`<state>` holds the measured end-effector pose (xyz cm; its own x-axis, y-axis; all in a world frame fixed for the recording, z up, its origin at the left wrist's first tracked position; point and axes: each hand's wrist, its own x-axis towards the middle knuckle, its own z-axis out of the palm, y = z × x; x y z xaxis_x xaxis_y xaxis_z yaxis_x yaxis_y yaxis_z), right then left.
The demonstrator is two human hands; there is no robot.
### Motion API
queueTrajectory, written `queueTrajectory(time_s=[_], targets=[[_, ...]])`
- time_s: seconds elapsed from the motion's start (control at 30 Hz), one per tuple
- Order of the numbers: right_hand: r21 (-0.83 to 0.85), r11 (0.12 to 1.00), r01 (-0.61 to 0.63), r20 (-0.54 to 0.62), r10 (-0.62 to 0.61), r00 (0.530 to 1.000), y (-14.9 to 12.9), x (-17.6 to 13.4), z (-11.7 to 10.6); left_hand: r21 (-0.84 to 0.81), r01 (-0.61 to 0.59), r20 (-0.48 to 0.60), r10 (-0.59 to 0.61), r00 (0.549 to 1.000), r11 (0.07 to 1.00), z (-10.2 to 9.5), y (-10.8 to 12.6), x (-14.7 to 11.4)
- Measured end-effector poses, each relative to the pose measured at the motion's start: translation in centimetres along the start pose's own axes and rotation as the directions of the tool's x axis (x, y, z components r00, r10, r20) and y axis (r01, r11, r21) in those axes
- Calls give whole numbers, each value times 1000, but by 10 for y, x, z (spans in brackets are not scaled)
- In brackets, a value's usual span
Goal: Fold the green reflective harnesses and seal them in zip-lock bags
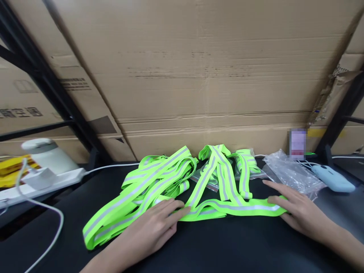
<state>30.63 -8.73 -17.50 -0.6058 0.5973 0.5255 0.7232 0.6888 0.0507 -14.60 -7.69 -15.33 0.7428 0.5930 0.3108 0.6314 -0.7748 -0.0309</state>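
The green strap harness point(231, 182) lies on the bench point(216, 246), its belt point(253, 207) spread, upper straps point(204, 179) loose (perhaps half arranged). The right hand point(295, 208) holds the belt's end; the left hand point(159, 223) touches the belt, its grip unclear. The strap pile point(150, 185) alongside looks unsorted.

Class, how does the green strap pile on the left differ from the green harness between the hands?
The strap pile is heaped in overlapping layers; the harness is more spread out, its bands fanning apart. The harness's lower band runs crosswise, while the strap pile stretches slantwise. Both are bright green with silvery stripes, on the black table.
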Motion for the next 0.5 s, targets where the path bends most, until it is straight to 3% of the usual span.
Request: queueTrajectory(time_s=[0.23, 0.5], targets=[[-30, 1000, -1, 9, 1, 1000, 0, -13, -6, 106, -59, -158, 75, 985, 993, 3, -5, -15], [-150, 987, 56, 81, -44, 996, 7, -14, -1, 156, -1, -269, 43, 962, 988, 1, -11, -20]])
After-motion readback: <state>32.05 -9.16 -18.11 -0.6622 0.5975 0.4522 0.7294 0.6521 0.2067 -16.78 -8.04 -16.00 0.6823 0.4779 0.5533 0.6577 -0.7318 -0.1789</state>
